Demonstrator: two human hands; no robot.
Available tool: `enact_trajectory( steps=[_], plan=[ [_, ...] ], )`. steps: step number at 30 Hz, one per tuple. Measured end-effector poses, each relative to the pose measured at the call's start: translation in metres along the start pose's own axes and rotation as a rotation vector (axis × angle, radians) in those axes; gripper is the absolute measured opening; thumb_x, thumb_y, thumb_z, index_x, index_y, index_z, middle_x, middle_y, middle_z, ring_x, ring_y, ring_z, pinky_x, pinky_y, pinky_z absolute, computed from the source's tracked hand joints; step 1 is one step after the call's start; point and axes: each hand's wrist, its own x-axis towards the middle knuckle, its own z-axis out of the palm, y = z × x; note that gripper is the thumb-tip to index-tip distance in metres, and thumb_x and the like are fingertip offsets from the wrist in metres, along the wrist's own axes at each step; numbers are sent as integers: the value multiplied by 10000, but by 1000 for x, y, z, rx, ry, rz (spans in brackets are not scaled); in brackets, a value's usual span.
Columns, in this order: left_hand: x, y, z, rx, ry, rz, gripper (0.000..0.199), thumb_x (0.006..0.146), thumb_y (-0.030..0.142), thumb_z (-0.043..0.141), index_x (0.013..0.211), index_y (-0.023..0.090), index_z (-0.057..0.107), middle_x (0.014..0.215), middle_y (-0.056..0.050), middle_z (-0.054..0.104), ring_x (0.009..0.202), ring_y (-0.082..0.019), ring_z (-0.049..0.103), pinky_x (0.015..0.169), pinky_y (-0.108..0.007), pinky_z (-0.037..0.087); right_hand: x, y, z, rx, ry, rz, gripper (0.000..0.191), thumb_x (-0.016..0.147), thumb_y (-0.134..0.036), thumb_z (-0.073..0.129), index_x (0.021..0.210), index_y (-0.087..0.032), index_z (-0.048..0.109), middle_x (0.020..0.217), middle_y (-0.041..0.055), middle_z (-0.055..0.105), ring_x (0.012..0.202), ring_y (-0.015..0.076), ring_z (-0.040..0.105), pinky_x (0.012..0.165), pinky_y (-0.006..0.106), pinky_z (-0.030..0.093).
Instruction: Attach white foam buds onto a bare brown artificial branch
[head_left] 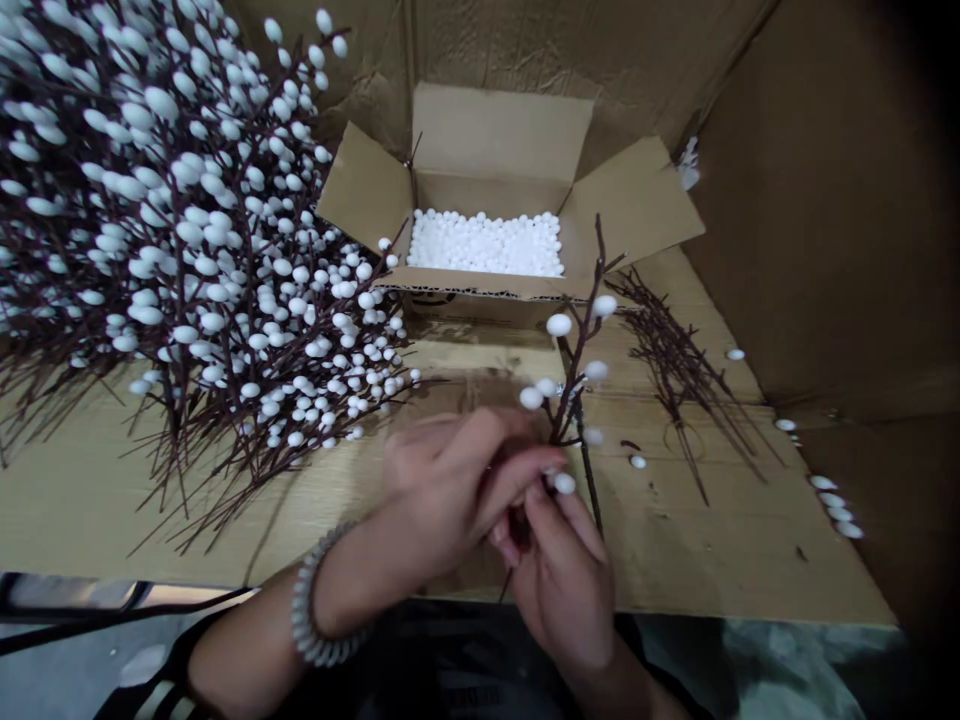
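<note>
A brown twig (576, 365) with several white balls stands up from my hands, in front of the open box. My left hand (457, 480), with a coiled band at the wrist, is closed, its thumb and finger pinched near a white ball (564, 484) low on the twig. My right hand (566, 570) is closed around the lower part of the twig, its fingertips touching those of my left hand. The stem inside the fingers is mostly hidden.
Many white-balled twigs (217, 290) are heaped at the left. Behind my hands, a cardboard box (502, 130) holds small white balls (484, 243). Bare twigs (686, 370) lie right of it. A few loose white balls (836, 500) lie by the right cardboard wall (825, 230).
</note>
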Motion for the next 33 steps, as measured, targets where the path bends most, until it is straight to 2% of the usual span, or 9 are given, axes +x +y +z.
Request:
enact_trajectory(
  steps=[3, 5, 8, 13, 18, 20, 23, 27, 33],
  plan=[
    [1, -5, -5, -232, -29, -215, 161, 981, 320, 563, 931, 194, 651, 636, 37, 663, 491, -71, 595, 458, -162, 453, 1, -8, 0, 9, -68, -1, 267, 818, -417, 737, 661, -221, 647, 538, -43, 510, 481, 87, 384, 451, 194, 341],
    [-2, -10, -7, -358, -52, -256, 198, 983, 358, 552, 989, 196, 666, 749, 5, 702, 567, -82, 623, 512, -172, 488, 3, -16, 0, 57, -133, -1, 272, 871, -393, 679, 669, -219, 626, 534, -53, 473, 488, 86, 339, 487, 195, 347],
    [-6, -16, -10, -459, -95, -190, 250, 974, 410, 555, 1043, 201, 674, 827, -20, 727, 677, -111, 665, 601, -199, 521, 5, -28, 0, 162, -211, 30, 264, 935, -332, 594, 699, -217, 618, 546, -69, 415, 490, 82, 263, 510, 185, 331],
    [-5, -19, -9, -477, -174, -49, 377, 925, 514, 589, 1075, 182, 687, 896, -59, 741, 760, -159, 692, 683, -257, 538, 1, -35, 1, 243, -283, 76, 269, 948, -352, 574, 723, -217, 630, 552, -79, 351, 496, 82, 227, 521, 183, 320],
    [-3, -19, -6, -414, -189, 73, 573, 665, 582, 828, 1051, 189, 669, 851, -33, 737, 769, -181, 705, 694, -264, 537, -1, -36, 3, 216, -280, 62, 284, 961, -359, 551, 717, -227, 616, 534, -79, 325, 493, 100, 210, 491, 199, 295],
    [-4, -18, -5, -397, -183, 74, 633, 605, 595, 857, 1058, 208, 646, 870, -22, 737, 766, -178, 704, 709, -271, 544, -2, -36, 4, 211, -286, 62, 287, 965, -354, 543, 717, -227, 608, 525, -82, 319, 480, 100, 187, 470, 202, 272],
    [-7, -17, -3, -414, -168, 37, 655, 593, 641, 838, 1061, 241, 614, 896, -5, 733, 748, -175, 697, 709, -289, 561, -3, -34, 6, 206, -300, 67, 292, 967, -351, 533, 713, -225, 599, 534, -80, 319, 485, 100, 183, 459, 203, 251],
    [-7, -14, -2, -403, -186, -23, 587, 615, 600, 848, 1024, 266, 593, 837, 27, 715, 729, -171, 686, 671, -297, 562, -4, -29, 7, 154, -242, -9, 277, 974, -345, 513, 737, -229, 599, 568, -68, 344, 526, 108, 237, 506, 214, 302],
    [-3, -11, -5, -363, -217, -62, 432, 700, 485, 838, 947, 265, 560, 792, 31, 658, 688, -156, 641, 603, -286, 548, -4, -24, 9, 62, -152, -39, 262, 905, -373, 617, 685, -234, 590, 598, -56, 321, 559, 122, 258, 498, 227, 294]
  ],
)
